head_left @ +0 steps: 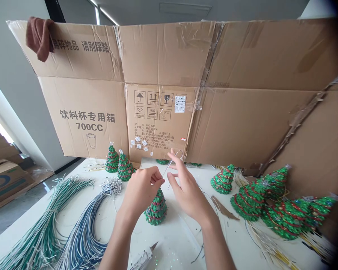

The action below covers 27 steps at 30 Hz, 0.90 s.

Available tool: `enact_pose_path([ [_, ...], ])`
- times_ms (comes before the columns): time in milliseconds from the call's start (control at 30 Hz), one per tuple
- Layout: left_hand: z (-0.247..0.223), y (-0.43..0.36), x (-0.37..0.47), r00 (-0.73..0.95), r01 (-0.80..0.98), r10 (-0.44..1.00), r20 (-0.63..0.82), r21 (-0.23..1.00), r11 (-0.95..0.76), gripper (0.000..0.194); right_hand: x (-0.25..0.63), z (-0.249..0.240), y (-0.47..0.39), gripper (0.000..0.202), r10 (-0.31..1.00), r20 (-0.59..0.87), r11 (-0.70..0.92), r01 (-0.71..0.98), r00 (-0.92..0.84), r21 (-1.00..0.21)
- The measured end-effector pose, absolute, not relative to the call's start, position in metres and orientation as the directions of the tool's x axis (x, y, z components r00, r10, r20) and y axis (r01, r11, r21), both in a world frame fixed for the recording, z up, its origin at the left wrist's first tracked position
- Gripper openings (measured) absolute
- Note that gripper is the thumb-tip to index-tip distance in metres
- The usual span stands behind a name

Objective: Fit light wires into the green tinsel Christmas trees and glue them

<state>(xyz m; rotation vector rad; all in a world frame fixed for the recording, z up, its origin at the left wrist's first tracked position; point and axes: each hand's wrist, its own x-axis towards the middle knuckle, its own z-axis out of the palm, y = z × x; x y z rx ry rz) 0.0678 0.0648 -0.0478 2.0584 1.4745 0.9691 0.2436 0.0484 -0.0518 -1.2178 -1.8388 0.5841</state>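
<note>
My left hand (pixel 145 187) is closed in a pinch on a thin wire (pixel 166 169) just above the tip of a small green tinsel Christmas tree (pixel 157 210). The tree stands upright on the white table, its upper part partly covered by that hand. From the pinch the wire slants up and curls into a hook near the fingers of my right hand (pixel 187 187). Thumb and index finger of this hand are stretched out and apart, the wire passing by the index finger. Whether its other fingers grip anything is hidden.
Bundles of green wire (pixel 45 221) and blue wire (pixel 87 228) lie at left. A utility knife (pixel 143 259) is near the front edge. More decorated trees (pixel 249 200) stand or lie at right, with two trees (pixel 125 167) back left. Cardboard panels (pixel 160 56) wall the table's back.
</note>
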Motion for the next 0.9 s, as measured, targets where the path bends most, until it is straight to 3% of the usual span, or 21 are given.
enact_pose_path([
  [233, -0.049, 0.067, 0.069, 0.189, 0.728, 0.961, 0.202, 0.628, -0.275, 0.015, 0.254, -0.048, 0.050, 0.056, 0.891, 0.454, 0.392, 0.482, 0.012, -0.783],
  [433, -0.052, 0.067, 0.072, 0.180, 0.740, 0.963, 0.202, 0.618, -0.267, 0.011, 0.257, -0.045, 0.049, 0.052, 0.872, 0.489, 0.423, 0.463, 0.026, -0.779],
  [600, -0.052, 0.066, 0.073, 0.181, 0.657, 0.946, 0.270, 0.682, -0.321, 0.013, 0.254, -0.043, 0.048, 0.048, 0.881, 0.472, 0.438, 0.443, -0.037, -0.782],
  [900, -0.046, 0.065, 0.077, 0.024, 0.469, 0.900, 0.435, 0.790, -0.395, 0.018, 0.253, -0.042, 0.047, 0.045, 0.864, 0.499, 0.474, 0.429, -0.061, -0.769],
])
